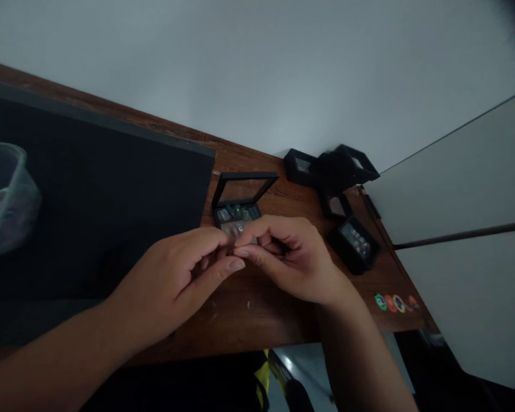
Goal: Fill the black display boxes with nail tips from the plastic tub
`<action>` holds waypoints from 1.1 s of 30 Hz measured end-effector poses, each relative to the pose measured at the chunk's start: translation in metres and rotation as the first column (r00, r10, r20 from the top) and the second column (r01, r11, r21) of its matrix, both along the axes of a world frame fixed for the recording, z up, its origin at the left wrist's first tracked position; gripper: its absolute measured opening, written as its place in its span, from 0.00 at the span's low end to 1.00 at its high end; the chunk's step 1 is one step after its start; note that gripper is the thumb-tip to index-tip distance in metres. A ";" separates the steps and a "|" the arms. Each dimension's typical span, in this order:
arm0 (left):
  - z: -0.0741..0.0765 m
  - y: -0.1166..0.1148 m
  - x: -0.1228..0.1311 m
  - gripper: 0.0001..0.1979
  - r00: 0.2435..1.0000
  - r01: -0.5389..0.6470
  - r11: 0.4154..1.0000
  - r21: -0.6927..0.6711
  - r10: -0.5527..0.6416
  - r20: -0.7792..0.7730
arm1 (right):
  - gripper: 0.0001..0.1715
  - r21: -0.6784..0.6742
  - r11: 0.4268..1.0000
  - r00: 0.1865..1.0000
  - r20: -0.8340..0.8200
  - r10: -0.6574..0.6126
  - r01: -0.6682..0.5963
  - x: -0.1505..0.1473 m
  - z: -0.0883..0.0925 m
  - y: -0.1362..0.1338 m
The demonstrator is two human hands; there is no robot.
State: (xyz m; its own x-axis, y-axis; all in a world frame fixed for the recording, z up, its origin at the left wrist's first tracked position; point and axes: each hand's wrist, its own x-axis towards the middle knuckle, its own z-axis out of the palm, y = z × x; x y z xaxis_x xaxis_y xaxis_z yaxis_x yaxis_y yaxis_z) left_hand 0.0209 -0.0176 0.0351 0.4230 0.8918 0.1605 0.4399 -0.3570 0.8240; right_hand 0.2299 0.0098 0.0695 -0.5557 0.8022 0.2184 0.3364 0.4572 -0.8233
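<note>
My left hand (184, 269) and my right hand (289, 257) meet over the wooden table, thumbs and fingertips pinched close together. What lies between the fingertips is hidden or too small to name. Just beyond them stands a small black display box (245, 191), its windowed lid raised. Several green and clear stone-like pieces (239, 212) lie inside. A pale, shiny patch (234, 229) shows right behind the fingertips; I cannot tell whether it is held or rests in the box.
A black mat (111, 171) covers the table's left part, with a clear plastic tub (23, 200) on it. Several black boxes (354, 243) stand back right by the wall. Colourful round stickers or discs (390, 303) lie at right. A tiny pale bit (248, 304) sits near the front edge.
</note>
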 end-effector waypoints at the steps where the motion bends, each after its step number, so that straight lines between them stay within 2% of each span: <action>1: 0.000 -0.001 0.001 0.17 1.000 0.008 1.000 0.028 -0.008 0.010 | 0.06 0.064 0.998 1.000 -0.005 -0.008 0.008 -0.001 -0.002 -0.001; 3: -0.001 -0.002 0.003 0.18 0.999 0.003 0.998 0.065 -0.005 0.037 | 0.05 0.155 0.988 1.000 -0.025 -0.016 0.020 -0.002 -0.004 -0.001; 6: -0.003 -0.002 0.005 0.16 0.995 -0.023 0.995 0.093 0.013 0.102 | 0.04 0.160 0.987 0.996 -0.093 -0.014 0.029 0.001 -0.007 0.000; 10: -0.004 -0.001 0.002 0.13 0.987 -0.071 0.989 0.128 0.051 0.150 | 0.15 0.119 0.992 0.976 -0.214 -0.023 0.049 0.005 -0.006 0.004; 14: -0.006 0.000 -0.005 0.13 0.992 -0.095 0.971 0.219 0.074 0.100 | 0.19 0.111 0.994 0.975 -0.224 0.005 0.020 0.006 -0.004 0.006; 16: -0.008 0.000 -0.007 0.13 0.992 -0.119 0.955 0.273 0.102 0.077 | 0.18 0.106 0.994 0.977 -0.212 0.008 0.015 0.004 -0.004 0.007; 20: -0.009 -0.001 -0.008 0.14 0.991 -0.137 0.936 0.323 0.130 0.045 | 0.10 0.146 0.988 0.989 -0.144 -0.037 0.058 0.003 -0.008 0.007; 27: -0.003 -0.002 -0.003 0.09 0.976 -0.215 0.867 0.449 0.197 0.089 | 0.06 0.344 0.933 0.994 -0.054 -0.091 0.104 0.004 -0.010 0.008; 30: -0.005 -0.003 -0.004 0.10 0.974 -0.219 0.821 0.527 0.214 0.072 | 0.04 0.353 0.932 0.995 -0.077 -0.062 0.085 0.003 -0.008 0.007; 33: -0.007 -0.004 -0.005 0.12 0.964 -0.226 0.749 0.623 0.265 0.031 | 0.05 0.283 0.957 0.996 -0.075 -0.039 0.058 0.002 -0.008 0.005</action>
